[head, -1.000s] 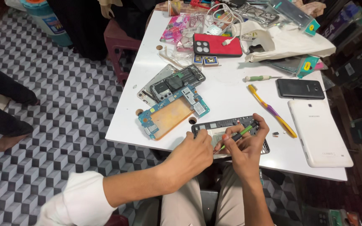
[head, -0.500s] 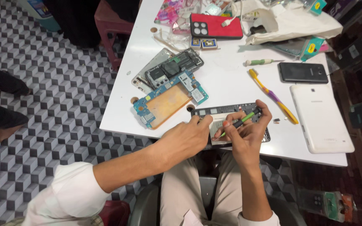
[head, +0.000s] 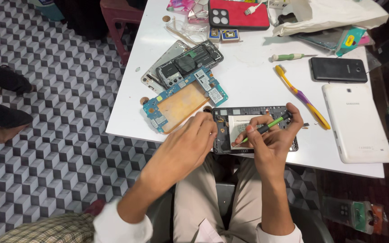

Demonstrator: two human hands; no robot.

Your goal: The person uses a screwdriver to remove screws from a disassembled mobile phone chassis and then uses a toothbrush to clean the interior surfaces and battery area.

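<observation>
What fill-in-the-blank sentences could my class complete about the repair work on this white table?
1. The right hand holds a ____ screwdriver over the opened tablet.
2. The left hand rests on the tablet's ____ edge.
3. The yellow and purple toothbrush lies between the opened tablet and the ____ tablet.
4. The blue circuit board lies ____ of the opened tablet.

Missing words: green; left; white; left

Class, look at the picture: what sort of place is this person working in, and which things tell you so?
Probably a phone repair bench. An opened phone lies under both hands, the right hand holds a green screwdriver, and a bare circuit board lies alongside.
</observation>
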